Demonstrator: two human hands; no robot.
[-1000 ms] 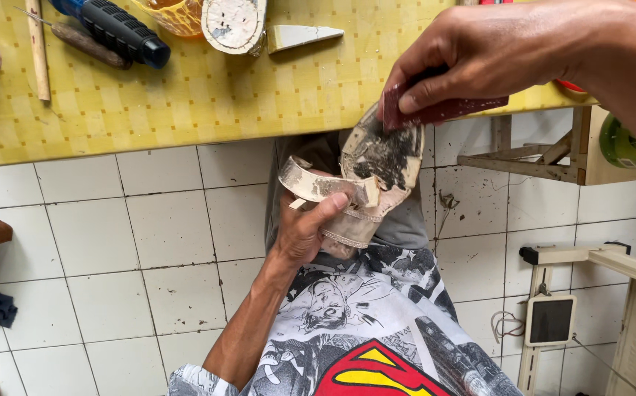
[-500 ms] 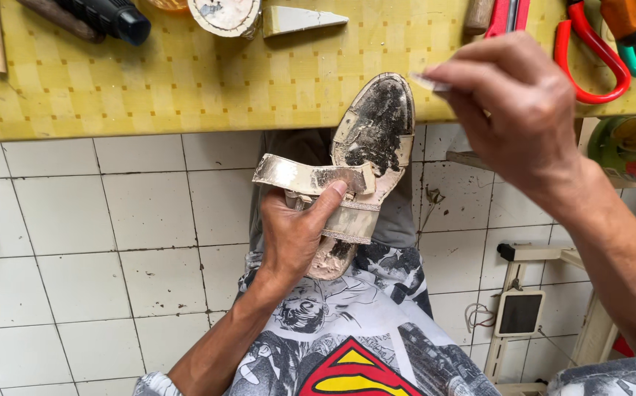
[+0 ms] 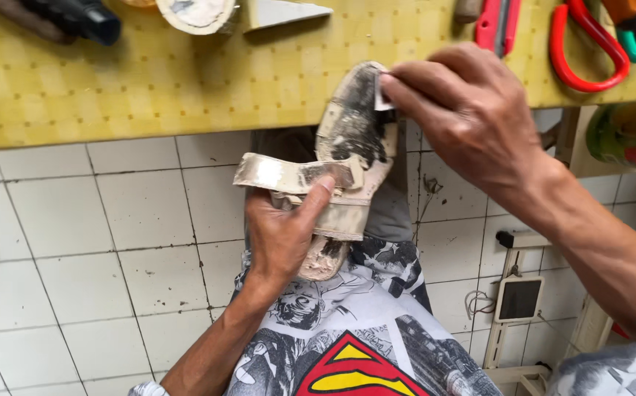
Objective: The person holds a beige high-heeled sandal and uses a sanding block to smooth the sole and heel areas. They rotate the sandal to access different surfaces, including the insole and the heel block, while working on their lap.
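Left hand: the left hand (image 3: 282, 233) is clenched around the middle of a worn beige sandal (image 3: 347, 158), thumb pressed on its loosened strap (image 3: 292, 174), holding it up above the lap
Right hand: the right hand (image 3: 463, 117) pinches a small pale scrap (image 3: 381, 94) between its fingertips and presses it against the toe edge of the sandal; what the scrap is cannot be told
Sandal: sole side facing the camera, toe pointing up toward the bench edge, heel down by the wrist; the insole is dark with grime and peeling in patches
Strap: a flat cream band that sticks out sideways to the left of the sandal, its free end in the air
Workbench: a yellow checked bench top (image 3: 142, 88) runs across the top of the view, just behind the sandal's toe
On the bench: red-handled scissors (image 3: 585, 51) at the right, a red utility knife (image 3: 497, 22) beside them, a pale wedge (image 3: 281, 12) and a loose sole piece (image 3: 195, 13) near the top edge, a dark tool (image 3: 76, 18) at the left
Floor: white tiles (image 3: 76, 242) with dirty joints
Clothing: a printed shirt (image 3: 347, 345) fills the bottom of the view
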